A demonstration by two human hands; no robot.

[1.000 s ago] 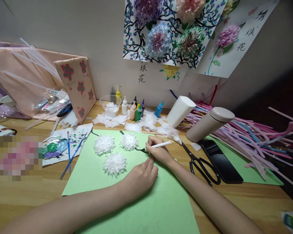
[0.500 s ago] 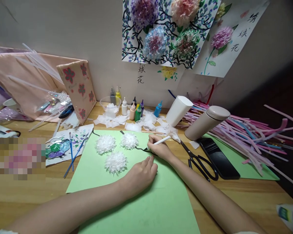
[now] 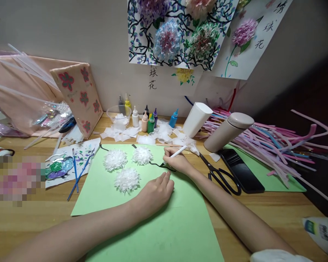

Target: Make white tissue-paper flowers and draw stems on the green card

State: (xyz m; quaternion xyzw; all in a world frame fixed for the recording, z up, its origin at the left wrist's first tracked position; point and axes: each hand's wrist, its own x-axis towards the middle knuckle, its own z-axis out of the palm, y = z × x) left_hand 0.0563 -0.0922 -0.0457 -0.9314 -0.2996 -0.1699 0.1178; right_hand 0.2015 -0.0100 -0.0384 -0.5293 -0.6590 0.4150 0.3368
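Note:
My right hand (image 3: 177, 160) is closed around a white marker (image 3: 178, 151) near the top of a green paper sheet (image 3: 153, 233). The marker's tip is hidden by the fingers. A black drawn line (image 3: 156, 165) runs under this hand from the right-hand one of three white fluffy paper flowers, the upper right flower (image 3: 142, 155). The upper left flower (image 3: 115, 160) and the lower flower (image 3: 127, 180) sit close by. Just below the line, my left hand (image 3: 158, 191) rests flat on the sheet, fingers stretched out, holding nothing.
Black scissors (image 3: 224, 178) and a phone (image 3: 242, 171) lie right of the sheet, near a tilted-looking tumbler (image 3: 229, 131). Paint bottles (image 3: 151, 123) and white paper scraps (image 3: 120, 134) line the back. Blue brushes (image 3: 80, 174) lie at left beside a paint palette (image 3: 58, 167).
The view has shifted slightly, so everything sits a little further left and up. Both hands keep nearly the same place on the sheet, and the marker is still held.

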